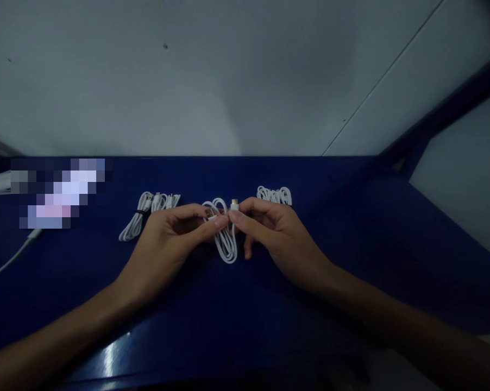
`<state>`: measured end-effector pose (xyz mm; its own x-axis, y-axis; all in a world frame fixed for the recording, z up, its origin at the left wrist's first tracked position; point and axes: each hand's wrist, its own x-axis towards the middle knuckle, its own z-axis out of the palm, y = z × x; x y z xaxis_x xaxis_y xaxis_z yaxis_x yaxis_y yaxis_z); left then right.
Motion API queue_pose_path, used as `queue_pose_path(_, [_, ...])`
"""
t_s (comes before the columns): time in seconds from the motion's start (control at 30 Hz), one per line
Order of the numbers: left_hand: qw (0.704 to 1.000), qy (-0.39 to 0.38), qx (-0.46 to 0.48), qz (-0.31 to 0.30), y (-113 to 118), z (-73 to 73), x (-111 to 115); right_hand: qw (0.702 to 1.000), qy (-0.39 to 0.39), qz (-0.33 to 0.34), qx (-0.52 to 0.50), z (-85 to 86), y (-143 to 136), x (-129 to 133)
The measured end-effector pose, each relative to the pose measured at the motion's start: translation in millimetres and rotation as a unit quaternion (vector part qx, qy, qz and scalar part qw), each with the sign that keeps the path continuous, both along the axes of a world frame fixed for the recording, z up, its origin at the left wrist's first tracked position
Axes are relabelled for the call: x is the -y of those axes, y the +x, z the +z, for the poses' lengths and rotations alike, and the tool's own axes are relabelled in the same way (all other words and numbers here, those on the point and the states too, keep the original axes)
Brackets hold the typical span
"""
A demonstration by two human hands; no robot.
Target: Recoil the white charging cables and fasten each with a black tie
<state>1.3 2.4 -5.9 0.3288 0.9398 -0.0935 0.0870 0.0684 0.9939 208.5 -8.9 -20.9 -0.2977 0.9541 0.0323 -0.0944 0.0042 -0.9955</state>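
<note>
White cord (9, 264): runs from the left edge up to the lower end of a bright slab (61, 195), pixelated and too obscured to identify, on the blue table (228, 331).
White cable bundles, left (136, 218): lie on the table just beyond the left hand; the leftmost is cinched with a dark tie (140, 212), metal plug ends showing at the top.
Left hand (165, 233): thumb and fingers closed in a pinch on the upper part of the coiled white cable.
Coiled white cable (227, 247): between the two hands, near the middle of the view, its loops hanging below the fingertips.
White connector (234, 206): metal tip pointing away from the person, at the right thumb.
Right hand (283, 233): thumb and forefinger narrowed on the connector; another fingertip shows lower down, apart from the loops.
White cable bundles, right (274, 195): on the table just beyond the right hand, partly hidden by it.
</note>
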Motion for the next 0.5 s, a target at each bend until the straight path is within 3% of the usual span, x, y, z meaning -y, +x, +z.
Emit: queue_pose_path(0.5, [1.000, -0.009, -0.011, 0.013, 1.5, 5.0, -0.3, 0.994, -0.061, 0.051, -0.071, -3.3, 2.6, -1.0])
